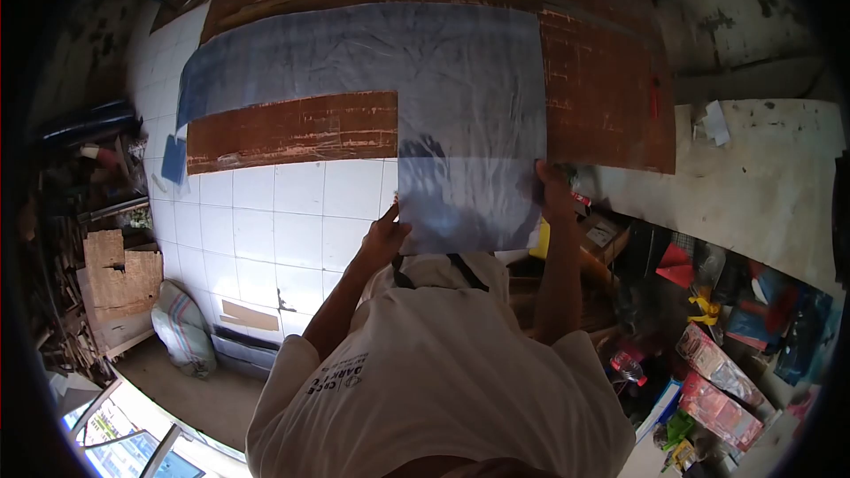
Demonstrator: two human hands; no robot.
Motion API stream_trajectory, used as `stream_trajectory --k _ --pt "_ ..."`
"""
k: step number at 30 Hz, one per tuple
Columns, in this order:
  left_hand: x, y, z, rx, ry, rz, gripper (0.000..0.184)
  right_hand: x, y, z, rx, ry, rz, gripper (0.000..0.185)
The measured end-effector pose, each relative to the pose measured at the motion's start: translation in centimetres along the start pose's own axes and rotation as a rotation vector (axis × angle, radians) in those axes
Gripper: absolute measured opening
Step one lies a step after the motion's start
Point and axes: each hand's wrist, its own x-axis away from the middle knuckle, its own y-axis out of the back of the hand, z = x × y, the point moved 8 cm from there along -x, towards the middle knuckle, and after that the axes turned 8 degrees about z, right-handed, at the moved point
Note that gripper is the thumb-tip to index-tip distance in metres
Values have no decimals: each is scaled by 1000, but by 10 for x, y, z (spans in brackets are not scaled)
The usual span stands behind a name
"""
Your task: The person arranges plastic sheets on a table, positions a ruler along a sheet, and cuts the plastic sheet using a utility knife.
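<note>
A bluish-grey, see-through-looking plastic sheet (469,80) in an L shape lies across a worn brown tabletop (602,97). Its narrower end hangs over the front edge toward my body, and its long arm reaches to the left. My left hand (385,237) is closed on the left side of the hanging end, near its lower corner. Higher up on the opposite side, my right hand (556,190) grips the right edge beside the table's front edge. Creases run through the upper part of the sheet.
White floor tiles (266,212) show to the left. A pale board (753,168) stands at the right, with packets and a plastic bottle (629,368) below it. Wood scraps (119,279) and a stuffed white sack (181,327) sit at the lower left.
</note>
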Motion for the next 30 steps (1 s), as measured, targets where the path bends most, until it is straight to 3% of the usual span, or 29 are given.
stream_trajectory --k 7,9,12,15,17,19,21,23,26,27,28,29,30 --pt "0 -15 -8 -19 50 9 64 16 7 14 15 -13 -76 33" --pt "-1 -19 -13 38 2 13 64 23 3 16 4 -99 -31 43" --pt "-2 -16 -21 -103 -58 -93 62 27 0 21 -69 -47 0 35" --pt "4 -2 -45 -87 -56 -57 59 17 10 12 -94 44 -3 29" --pt "12 23 -81 -512 139 -45 51 12 26 -3 -54 27 -85 23" --pt "6 46 -137 -400 -70 -317 37 20 18 7 -61 7 -103 24" --pt "-9 46 -200 -234 -425 -492 32 22 11 15 -63 -10 -112 25" --pt "-51 31 -237 -106 -549 -441 34 26 9 20 -27 42 -105 27" --pt "-130 -2 -244 -315 -469 -478 46 32 -4 32 -26 63 -104 28" --pt "-142 -4 -245 -415 -328 -604 52 34 -8 37 -28 110 -87 28" --pt "-151 -4 -242 -511 -182 -729 58 43 -19 46 -50 20 -75 25" --pt "-160 -11 -237 -507 -182 -731 58 38 -4 36 -46 21 -74 25" --pt "-171 -15 -226 -572 -139 -741 64 26 5 17 -32 -17 56 24"
